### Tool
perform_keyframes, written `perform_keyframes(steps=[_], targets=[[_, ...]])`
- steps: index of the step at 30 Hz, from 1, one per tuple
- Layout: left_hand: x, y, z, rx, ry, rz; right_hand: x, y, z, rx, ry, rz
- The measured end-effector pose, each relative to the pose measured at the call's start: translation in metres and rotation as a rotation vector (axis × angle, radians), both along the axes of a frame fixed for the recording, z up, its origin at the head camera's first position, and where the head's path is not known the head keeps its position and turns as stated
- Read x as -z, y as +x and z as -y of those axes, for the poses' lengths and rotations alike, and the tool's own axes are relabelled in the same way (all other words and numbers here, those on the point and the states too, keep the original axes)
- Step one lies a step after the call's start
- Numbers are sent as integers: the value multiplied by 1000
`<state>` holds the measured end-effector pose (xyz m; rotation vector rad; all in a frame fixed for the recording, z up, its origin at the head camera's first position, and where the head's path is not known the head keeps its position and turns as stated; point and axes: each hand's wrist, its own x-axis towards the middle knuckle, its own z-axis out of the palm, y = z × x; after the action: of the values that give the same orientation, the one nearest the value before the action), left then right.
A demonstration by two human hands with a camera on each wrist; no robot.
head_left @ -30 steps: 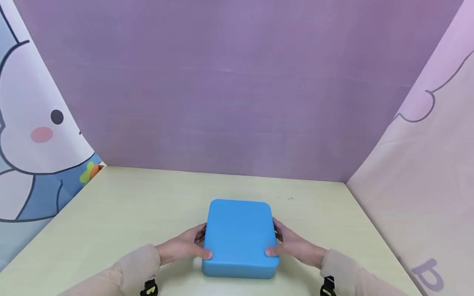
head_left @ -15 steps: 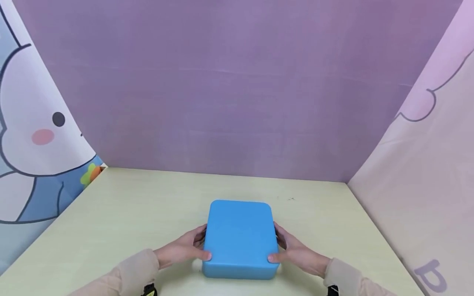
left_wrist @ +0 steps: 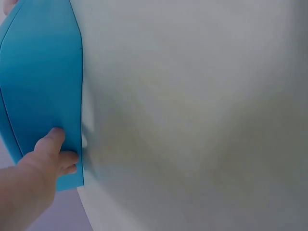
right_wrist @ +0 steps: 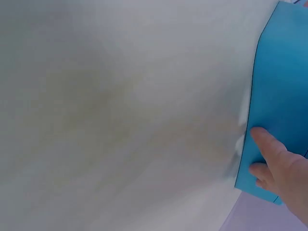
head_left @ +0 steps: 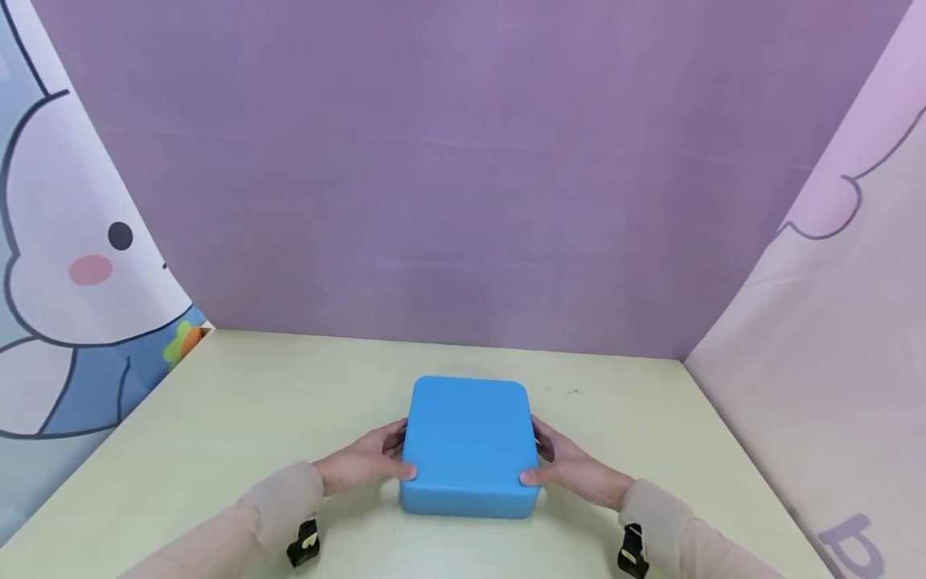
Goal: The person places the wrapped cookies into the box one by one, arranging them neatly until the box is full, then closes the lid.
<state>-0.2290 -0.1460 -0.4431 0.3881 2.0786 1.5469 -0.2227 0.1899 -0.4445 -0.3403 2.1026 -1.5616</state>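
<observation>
A blue box (head_left: 470,438) with rounded corners lies flat-side up at the front middle of the table, between both hands. My left hand (head_left: 369,458) grips its left side, the thumb on the top near the front corner and the fingers along the side wall. On the opposite side my right hand (head_left: 575,466) holds it the same way, thumb on the top edge. In the left wrist view the box's side wall (left_wrist: 41,86) shows the left fingers pressed against it. The right wrist view has the right fingers on the other side wall (right_wrist: 279,91).
The pale table (head_left: 289,378) extends around the box. A purple panel (head_left: 448,177) stands at the back. On the left is a panel with a cartoon animal (head_left: 87,217), on the right a pale pink panel (head_left: 832,362). Black straps (head_left: 304,543) sit at both wrists.
Both hands have moved slightly forward with the blue box, so it sits a little farther from the front edge. The grip stays on its two sides, and the view has shifted slightly.
</observation>
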Motion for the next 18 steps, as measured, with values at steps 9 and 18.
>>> perform_keyframes(steps=[9, 18], targets=[[7, -2, 3, -17, 22, 39, 8, -4, 0, -20, -17, 4], [-1, -12, 4, -128, -62, -69, -1, -10, -2, 97, 103, -120]])
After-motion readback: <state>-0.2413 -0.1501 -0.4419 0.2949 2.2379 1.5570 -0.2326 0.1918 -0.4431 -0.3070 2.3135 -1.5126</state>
